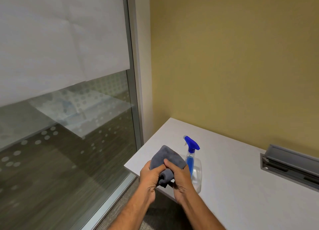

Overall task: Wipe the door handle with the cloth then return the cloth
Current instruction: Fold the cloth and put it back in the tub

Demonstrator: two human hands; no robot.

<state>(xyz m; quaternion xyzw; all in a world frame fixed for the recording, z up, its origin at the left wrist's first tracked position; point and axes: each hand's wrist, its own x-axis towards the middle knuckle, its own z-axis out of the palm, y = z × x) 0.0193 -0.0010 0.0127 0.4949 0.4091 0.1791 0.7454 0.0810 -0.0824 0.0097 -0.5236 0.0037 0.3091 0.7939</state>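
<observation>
1. Two bare hands are seen in the lower centre of the frame, both closed around one grey cloth (165,162).
2. The left hand (150,178) is wrapped on the cloth's left side, its thumb laid across the bunched lower part.
3. The right hand (181,179) is clamped on the cloth's right side, its thumb pressed on the upper fold.
4. The cloth is held bunched between the hands, above the near left corner of the table; whether it touches the tabletop cannot be told.
5. One spray bottle (191,159) is stood upright on the table just behind the right hand; a blue trigger head and a clear body with blue liquid are shown.
6. One white table (241,186) is spread across the lower right of the frame, its surface plain and matte.
7. One grey cable tray (290,166) with a raised lid is set into the tabletop at the right edge of the frame.
8. A mustard-yellow wall (233,57) is seen filling the upper right.
9. One glass panel (69,135) in a metal frame is seen filling the left half; its upper part is covered by white sheeting, and rows of pale dots are printed lower down.
10. Grey carpet (131,210) is visible at the bottom, between the glass and the table.
</observation>
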